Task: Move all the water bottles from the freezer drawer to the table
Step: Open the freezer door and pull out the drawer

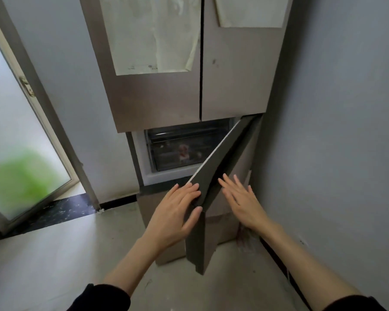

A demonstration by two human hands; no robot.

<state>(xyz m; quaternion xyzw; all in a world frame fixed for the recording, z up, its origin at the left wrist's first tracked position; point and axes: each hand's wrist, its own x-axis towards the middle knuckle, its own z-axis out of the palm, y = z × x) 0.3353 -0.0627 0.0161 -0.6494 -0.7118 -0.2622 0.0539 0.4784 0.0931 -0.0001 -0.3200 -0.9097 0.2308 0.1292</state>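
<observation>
Fridge: a tall brown-grey metal fridge (157, 102) stands against a pale wall, two upper doors closed, a cream paper sheet (153, 34) stuck on each.
Freezer door: a dark grey lower door (220, 176) hangs swung outward, hinged at the right, its long edge running from upper right down toward the viewer.
Freezer drawer: a clear plastic freezer drawer (177, 151) shows in the open compartment, its long axis running left to right, front facing the viewer; a blurred red-and-white shape lies inside; whether it holds bottles cannot be told.
Left hand: the left hand (177, 212) lies flat on the door's near edge, fingers (189, 189) straight and spread, gripping nothing.
Right hand: the right hand (240, 200) is just right of the door, fingers straight and open; contact cannot be told.
Sleeves: black cuffs at both forearms.
Floor: pale floor (54, 254) below.
Left side: a frosted glass door (16, 131) with a green blur behind it.
</observation>
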